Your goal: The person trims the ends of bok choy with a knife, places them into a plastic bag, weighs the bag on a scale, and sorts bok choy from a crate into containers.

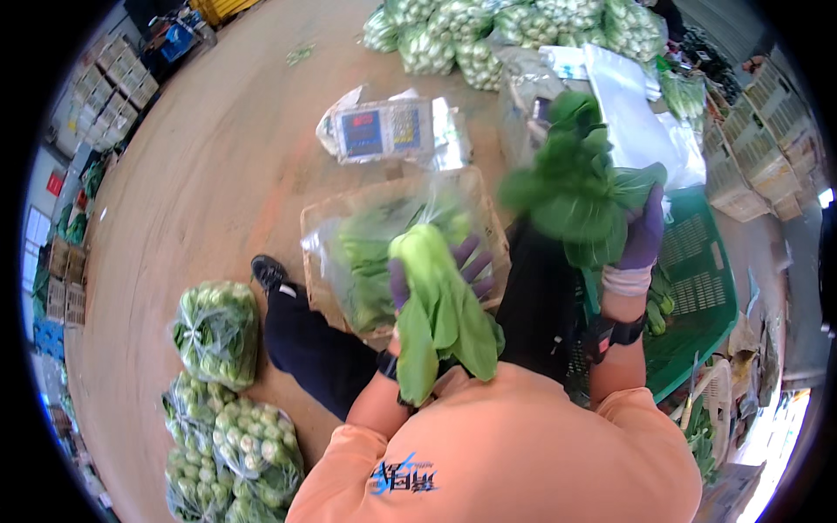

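A light-green bok choy (427, 292) lies stem up across my left hand (474, 265), its leaves hanging toward my body. The purple-gloved fingers show spread behind the stem, bearing it over a crate. Dark leafy bok choy (571, 187), blurred by motion, is in my right hand (645, 228), raised above the edge of a green basket. That hand's purple glove is closed at the side of the leaves; how many plants it grips I cannot tell. Below my left hand, a clear plastic bag (366, 248) of greens sits inside the beige crate (318, 209).
Several filled bags of bok choy (216, 336) stand on the floor at my left. The green basket (711, 261) with some greens is at my right. White plastic bags (623, 105) lie beyond it, near a carton (384, 131). More bagged vegetables (475, 39) are piled at the back.
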Tool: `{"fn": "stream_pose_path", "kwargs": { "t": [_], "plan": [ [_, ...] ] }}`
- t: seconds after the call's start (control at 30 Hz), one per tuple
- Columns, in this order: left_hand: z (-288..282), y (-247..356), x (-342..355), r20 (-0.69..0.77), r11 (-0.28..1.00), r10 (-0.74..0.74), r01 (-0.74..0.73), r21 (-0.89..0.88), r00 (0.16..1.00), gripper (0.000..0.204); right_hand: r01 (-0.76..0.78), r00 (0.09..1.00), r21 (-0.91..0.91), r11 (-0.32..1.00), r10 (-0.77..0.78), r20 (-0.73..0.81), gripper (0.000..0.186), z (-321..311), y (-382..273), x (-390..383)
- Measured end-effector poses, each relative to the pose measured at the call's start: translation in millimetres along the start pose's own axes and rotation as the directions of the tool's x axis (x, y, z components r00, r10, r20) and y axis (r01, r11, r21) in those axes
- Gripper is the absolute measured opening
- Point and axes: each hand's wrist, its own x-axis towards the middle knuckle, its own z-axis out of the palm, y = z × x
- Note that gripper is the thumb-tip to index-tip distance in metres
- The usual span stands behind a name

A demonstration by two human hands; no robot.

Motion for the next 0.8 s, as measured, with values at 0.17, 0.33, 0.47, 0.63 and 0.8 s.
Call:
{"fn": "stream_pose_path", "kwargs": {
  "t": [0.17, 0.33, 0.47, 0.63, 0.8],
  "plan": [
    [3.9, 31.1, 1.2, 0.081, 0.981, 0.140, -0.150, 0.126, 0.987, 0.086, 0.206, 0.977, -0.145, 0.968, -0.196, 0.083, 0.039, -72.7, -31.5, 51.8],
    [-26.8, 54.3, 4.9, 0.203, 0.984, 0.106, -0.132, 0.120, 0.973, 0.083, 0.069, 0.978, 0.153, 0.986, -0.098, 0.187, 0.046, -58.6, -29.9, 48.2],
    [-45.2, 49.0, 8.4, 0.187, 0.992, 0.026, -0.048, 0.114, 0.982, 0.084, 0.236, 0.970, 0.110, 0.966, -0.227, -0.091, 0.034, -62.9, -52.1, 13.8],
    [-46.3, 53.8, 24.3, 0.343, 0.982, -0.059, -0.008, 0.191, 0.937, 0.084, 0.437, 0.783, -0.326, 0.838, -0.533, -0.320, 0.020, -104.0, -147.1, -46.2],
    [-61.9, 40.3, 37.8, 0.401, 0.974, -0.121, 0.031, 0.225, 0.908, 0.079, 0.529, 0.395, -0.699, 0.481, -0.869, -0.299, 0.028, -159.6, -345.9, -255.1]
  ]
}}
